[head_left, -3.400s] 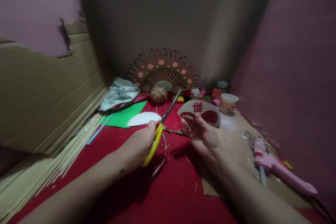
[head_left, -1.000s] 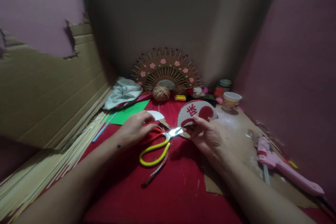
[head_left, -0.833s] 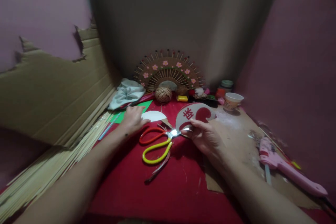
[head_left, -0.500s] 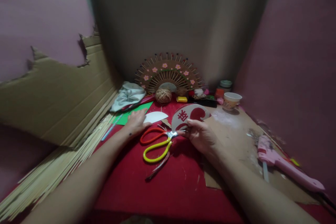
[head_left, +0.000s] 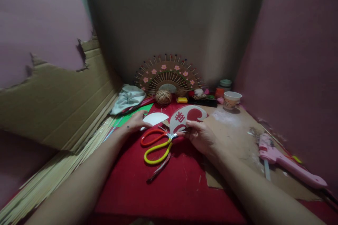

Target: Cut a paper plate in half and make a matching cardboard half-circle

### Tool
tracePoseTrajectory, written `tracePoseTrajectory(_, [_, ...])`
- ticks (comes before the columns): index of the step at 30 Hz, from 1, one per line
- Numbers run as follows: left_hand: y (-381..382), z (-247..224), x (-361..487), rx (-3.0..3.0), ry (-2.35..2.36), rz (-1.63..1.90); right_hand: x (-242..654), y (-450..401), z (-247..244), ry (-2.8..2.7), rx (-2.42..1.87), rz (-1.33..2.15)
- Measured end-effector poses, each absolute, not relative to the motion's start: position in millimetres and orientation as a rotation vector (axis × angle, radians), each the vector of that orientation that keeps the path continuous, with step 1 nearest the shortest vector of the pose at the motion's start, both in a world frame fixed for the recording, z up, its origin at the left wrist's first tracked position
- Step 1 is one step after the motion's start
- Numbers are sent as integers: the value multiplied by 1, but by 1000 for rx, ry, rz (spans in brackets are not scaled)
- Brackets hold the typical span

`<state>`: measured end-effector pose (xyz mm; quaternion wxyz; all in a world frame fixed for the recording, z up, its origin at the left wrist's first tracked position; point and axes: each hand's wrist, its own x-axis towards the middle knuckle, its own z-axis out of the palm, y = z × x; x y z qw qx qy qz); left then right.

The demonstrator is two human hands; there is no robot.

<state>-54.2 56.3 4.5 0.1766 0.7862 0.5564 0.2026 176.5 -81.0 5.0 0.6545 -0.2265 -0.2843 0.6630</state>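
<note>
My right hand (head_left: 202, 135) pinches a grey card piece (head_left: 173, 123) with a curved edge, bearing a red character and red swirl shapes, between thumb and fingers. My left hand (head_left: 134, 121) closes around the left end of a white half-round paper piece (head_left: 156, 118), its thumb along the near side and fingers at the far side. Between the hands, nearer to me, lie scissors (head_left: 157, 150) with one red and one yellow handle. Their blades point toward the right hand and are mostly hidden. Green paper (head_left: 126, 116) lies beyond my left hand.
A decorated fan (head_left: 167, 74) stands at the back behind a twine ball (head_left: 163, 97). At right, a paper cup (head_left: 231, 101) and a pink glue gun (head_left: 290, 167) rest on cardboard (head_left: 235, 133). Thin sticks (head_left: 50, 179) line the left, beside upright cardboard (head_left: 60, 102).
My left fingers have drawn in from the green paper toward the thumb at the white piece. The right hand and its grey card have shifted slightly left. The camera view has shifted a little.
</note>
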Motion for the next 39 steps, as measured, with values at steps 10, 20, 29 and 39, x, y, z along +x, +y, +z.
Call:
tracePoseTrajectory(10, [10,44,-35,1727,1157,1114,171,-84,6,-697,-532,1466])
tracePoseTrajectory(20, [-45,21,21,1507,956,1188,158,-91,4,-855,-434,1517])
tracePoseTrajectory(29, [-45,16,27,1594,984,1244,156,-90,1,-836,-375,1572])
tracePoseTrajectory(39, [-41,22,11,1731,993,1159,167,-88,9,-855,-512,1456])
